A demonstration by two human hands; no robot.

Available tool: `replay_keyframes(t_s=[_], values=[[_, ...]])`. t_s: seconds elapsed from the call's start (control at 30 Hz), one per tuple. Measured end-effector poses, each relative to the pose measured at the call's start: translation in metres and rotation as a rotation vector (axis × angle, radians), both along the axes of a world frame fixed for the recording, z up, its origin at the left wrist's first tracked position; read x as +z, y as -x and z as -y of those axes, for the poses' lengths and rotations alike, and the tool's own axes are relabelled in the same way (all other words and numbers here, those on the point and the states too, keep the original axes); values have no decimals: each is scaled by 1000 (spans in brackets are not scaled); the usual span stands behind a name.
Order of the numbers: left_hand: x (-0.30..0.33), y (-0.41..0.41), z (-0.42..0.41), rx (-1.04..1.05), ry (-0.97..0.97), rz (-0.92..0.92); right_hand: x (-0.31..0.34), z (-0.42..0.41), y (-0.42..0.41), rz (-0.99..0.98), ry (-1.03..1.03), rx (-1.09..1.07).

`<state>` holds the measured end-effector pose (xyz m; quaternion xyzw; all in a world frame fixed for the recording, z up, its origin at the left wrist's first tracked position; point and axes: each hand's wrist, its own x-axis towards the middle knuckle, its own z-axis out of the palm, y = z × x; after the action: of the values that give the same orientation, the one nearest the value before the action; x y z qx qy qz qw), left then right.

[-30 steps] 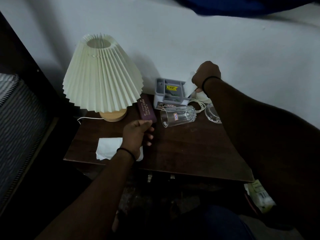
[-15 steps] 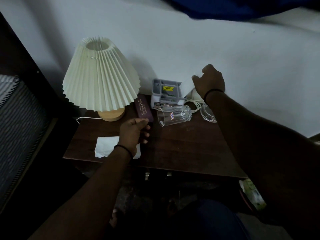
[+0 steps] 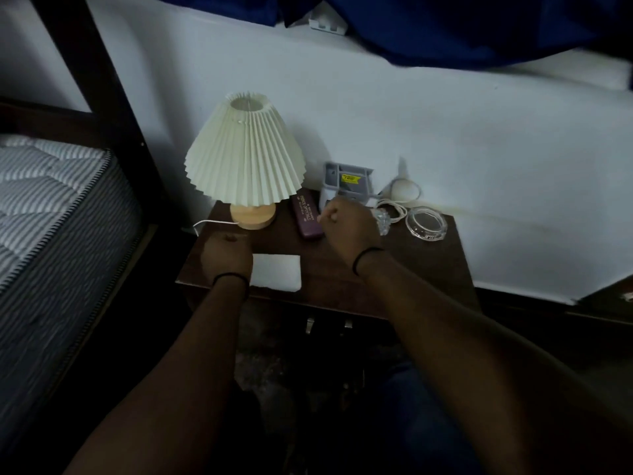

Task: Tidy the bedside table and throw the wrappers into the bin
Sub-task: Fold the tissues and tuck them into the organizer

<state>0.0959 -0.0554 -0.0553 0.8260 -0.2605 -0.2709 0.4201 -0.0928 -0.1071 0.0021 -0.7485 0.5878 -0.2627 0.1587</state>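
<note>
On the dark wooden bedside table point(image 3: 428, 269), my right hand point(image 3: 346, 228) is curled around a clear glass tumbler point(image 3: 382, 221) lying on its side; only the thick base shows past my knuckles. My left hand point(image 3: 226, 255) rests palm down at the table's left front and covers the left part of a white napkin point(image 3: 277, 270). Its fingers are hidden. A purple glasses case point(image 3: 306, 217) lies free between the lamp and my right hand.
A pleated cream lamp point(image 3: 245, 152) stands at the back left, a grey organiser point(image 3: 347, 178) behind my right hand. A white charger with its cable point(image 3: 400, 195) and a glass ashtray point(image 3: 426, 223) sit at the back right. A mattress point(image 3: 51, 207) lies left.
My left hand let go of the purple case and moved left onto the napkin. My right hand came forward from the charger by the wall and closed over the tumbler.
</note>
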Motion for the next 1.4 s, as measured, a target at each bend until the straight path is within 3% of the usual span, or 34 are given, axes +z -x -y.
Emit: replay_keyframes(t_s=[0.07,0.3,0.43,0.67,0.87,0.97,1.07,1.2,1.27,1.4], values=[[1,-10,-9,-7,-75,199,-16,-12,-14,5,-132,3],[-2,-2,-5,238,-314,201,-60,-31,-45,-46,-455,-142],[-9,-4,-9,-106,-409,151,-72,-33,-58,22,-494,-263],[-23,-11,5,-310,-387,129,-85,-24,-60,97,-579,-296],[-17,-9,2,-391,-177,145,-94,-19,-45,252,-540,-276],[-6,-3,-3,-410,35,-34,-90,-26,-33,366,-380,-312],[10,3,-12,-448,163,-441,-76,-33,-20,597,-353,-261],[23,9,-20,-534,273,-831,-47,-40,0,965,-673,-72],[27,12,-22,-558,308,-908,-38,-43,13,970,-826,4],[26,15,-25,-614,304,-972,-30,-48,27,1022,-910,55]])
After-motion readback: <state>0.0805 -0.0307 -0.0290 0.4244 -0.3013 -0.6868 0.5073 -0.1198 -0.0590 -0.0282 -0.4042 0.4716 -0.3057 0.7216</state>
